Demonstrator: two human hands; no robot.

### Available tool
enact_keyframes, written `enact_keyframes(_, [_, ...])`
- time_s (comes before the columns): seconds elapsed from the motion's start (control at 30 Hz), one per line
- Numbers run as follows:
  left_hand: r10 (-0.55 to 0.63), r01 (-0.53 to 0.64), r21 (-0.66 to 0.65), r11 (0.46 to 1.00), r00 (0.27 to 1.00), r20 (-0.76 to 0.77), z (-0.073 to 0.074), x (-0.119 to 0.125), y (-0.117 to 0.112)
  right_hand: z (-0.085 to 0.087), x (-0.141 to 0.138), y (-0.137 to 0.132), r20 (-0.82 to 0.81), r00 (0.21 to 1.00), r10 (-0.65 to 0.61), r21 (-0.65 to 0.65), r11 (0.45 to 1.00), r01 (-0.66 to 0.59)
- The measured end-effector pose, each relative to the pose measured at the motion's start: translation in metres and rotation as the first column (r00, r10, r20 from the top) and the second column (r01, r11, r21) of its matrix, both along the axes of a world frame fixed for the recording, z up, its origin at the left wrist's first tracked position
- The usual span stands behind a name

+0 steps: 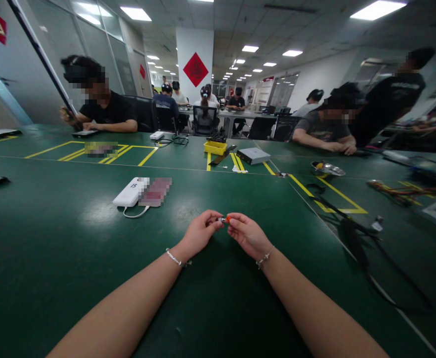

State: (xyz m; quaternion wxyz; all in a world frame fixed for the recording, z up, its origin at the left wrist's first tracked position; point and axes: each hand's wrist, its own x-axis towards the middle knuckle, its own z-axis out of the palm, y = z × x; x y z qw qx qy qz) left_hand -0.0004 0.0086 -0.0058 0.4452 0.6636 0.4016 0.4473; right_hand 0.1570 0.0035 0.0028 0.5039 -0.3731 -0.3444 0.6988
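Just above the green table, my two hands meet in the middle of the view. My left hand pinches a small silvery metal piece between thumb and fingers. Opposite it, the fingertips of my right hand are closed on a small orange piece. The two pieces touch or are joined end to end; I cannot tell which. Both are too small and too covered by fingers to name more exactly.
A white power bank with a cable lies left of my hands. Beyond are a yellow bin, a grey box and a metal bowl. Black cables run along the right. People sit across the table.
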Motion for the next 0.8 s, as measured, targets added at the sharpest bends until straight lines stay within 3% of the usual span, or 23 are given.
enact_keyframes(0.23, [0.110,-0.085,0.133,0.987,0.975,-0.191,0.005,0.000,-0.006,-0.004,-0.008,-0.002,0.114,0.990,-0.079,0.076,0.995,0.070])
enact_keyframes(0.6, [0.272,-0.217,0.217,0.952,0.924,-0.268,0.010,-0.001,-0.009,0.007,-0.016,-0.011,0.126,0.987,-0.099,0.046,0.995,0.094])
enact_keyframes(0.8, [0.299,-0.249,0.200,0.948,0.912,-0.280,0.011,-0.001,-0.010,0.003,-0.018,-0.012,0.195,0.976,-0.098,0.111,0.991,0.077])
